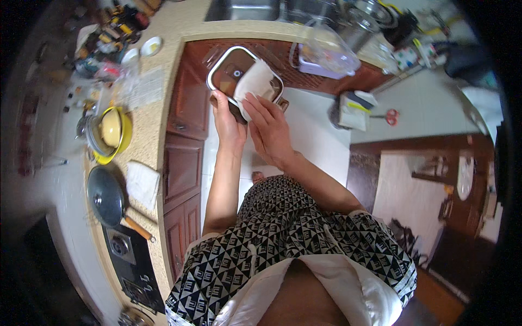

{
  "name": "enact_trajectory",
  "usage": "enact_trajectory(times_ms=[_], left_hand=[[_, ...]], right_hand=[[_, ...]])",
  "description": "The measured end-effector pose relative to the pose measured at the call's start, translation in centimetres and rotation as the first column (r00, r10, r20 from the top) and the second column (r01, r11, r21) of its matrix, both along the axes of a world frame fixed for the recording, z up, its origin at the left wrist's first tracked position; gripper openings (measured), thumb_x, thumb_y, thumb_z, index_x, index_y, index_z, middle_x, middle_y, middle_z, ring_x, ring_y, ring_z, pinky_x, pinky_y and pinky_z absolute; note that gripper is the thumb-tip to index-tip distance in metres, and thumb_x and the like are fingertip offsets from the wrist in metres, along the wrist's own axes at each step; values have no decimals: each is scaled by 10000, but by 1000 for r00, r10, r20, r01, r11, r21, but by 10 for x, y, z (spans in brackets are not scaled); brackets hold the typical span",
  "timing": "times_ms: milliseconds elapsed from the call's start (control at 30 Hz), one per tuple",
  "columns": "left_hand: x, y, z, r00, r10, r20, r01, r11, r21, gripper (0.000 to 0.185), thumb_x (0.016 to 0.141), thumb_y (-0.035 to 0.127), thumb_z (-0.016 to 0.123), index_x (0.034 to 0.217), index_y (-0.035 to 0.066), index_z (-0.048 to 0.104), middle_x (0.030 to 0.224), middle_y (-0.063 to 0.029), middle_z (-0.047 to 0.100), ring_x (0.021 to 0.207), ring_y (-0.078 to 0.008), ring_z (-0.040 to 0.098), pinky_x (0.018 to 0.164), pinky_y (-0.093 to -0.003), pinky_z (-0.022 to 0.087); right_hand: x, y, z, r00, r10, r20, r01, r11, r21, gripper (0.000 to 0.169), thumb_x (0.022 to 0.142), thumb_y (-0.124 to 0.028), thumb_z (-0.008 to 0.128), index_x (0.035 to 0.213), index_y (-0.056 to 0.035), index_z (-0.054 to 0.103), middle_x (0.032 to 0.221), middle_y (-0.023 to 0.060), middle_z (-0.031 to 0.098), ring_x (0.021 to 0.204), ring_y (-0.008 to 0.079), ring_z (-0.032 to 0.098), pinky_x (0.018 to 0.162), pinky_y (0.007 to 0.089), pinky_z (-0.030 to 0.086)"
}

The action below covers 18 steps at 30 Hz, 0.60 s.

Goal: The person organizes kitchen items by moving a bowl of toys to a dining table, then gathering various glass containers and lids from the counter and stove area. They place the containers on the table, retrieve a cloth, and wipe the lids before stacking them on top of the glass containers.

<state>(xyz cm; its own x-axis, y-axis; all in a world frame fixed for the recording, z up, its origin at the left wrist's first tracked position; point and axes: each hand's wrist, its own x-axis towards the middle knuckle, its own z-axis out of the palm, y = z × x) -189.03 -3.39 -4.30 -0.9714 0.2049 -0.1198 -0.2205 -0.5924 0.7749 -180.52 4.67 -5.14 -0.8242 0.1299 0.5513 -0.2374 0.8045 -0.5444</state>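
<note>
In front of my body my left hand point(229, 129) grips the near side of a see-through food container lid point(225, 75). This lid has rounded corners, a white rim and clear flaps sticking out at its edges. I cannot tell whether a box is beneath it. A folded white cloth or paper towel point(253, 81) lies across the right half of the lid. The fingers of my right hand point(269, 128) press it against the surface, fairly flat and close together. Brown tones show through the clear part, along with a small bright reflection.
Along the left counter sit a yellow colander with bowls point(124, 130), a lidded wok point(105, 197), a folded white cloth point(142, 183) and a gas hob point(130, 265). A steel sink point(253, 10) is at the top. A lilac basket point(316, 65) and red-handled scissors point(391, 117) are to the right.
</note>
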Motion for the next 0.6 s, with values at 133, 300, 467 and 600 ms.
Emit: enact_trajectory(times_ms=[133,300,467,600], left_hand=[[34,36,-14,921,-358,154,346,933,100,535,968,495,344,1271,55,376,1207,-79,486,1094,-186,506,897,-321,454],[55,69,-17,840,-532,105,541,835,-100,407,965,385,438,1249,95,410,1130,-88,566,1001,-210,592,799,-354,526],[76,92,-14,760,-648,42,647,761,36,306,965,211,473,1234,72,431,1149,-102,570,1018,-232,595,831,-380,532],[115,124,-11,663,-744,84,744,667,29,286,958,182,485,1218,65,454,1142,-98,577,1020,-227,594,852,-379,524]], right_hand=[[3,35,5,994,-106,-2,106,993,51,464,805,-78,531,1268,-83,499,1350,65,466,1148,287,457,939,440,362],[47,90,7,975,-168,-142,113,937,-331,302,880,-68,509,1165,-108,600,1221,84,543,1042,218,523,858,324,421],[133,116,7,890,-445,-103,-31,165,-986,215,928,-66,466,1073,22,598,1018,81,641,900,163,609,832,274,470],[205,142,28,641,-760,-102,-153,3,-988,306,934,-154,488,1157,50,538,1115,139,616,1004,232,599,905,369,474]])
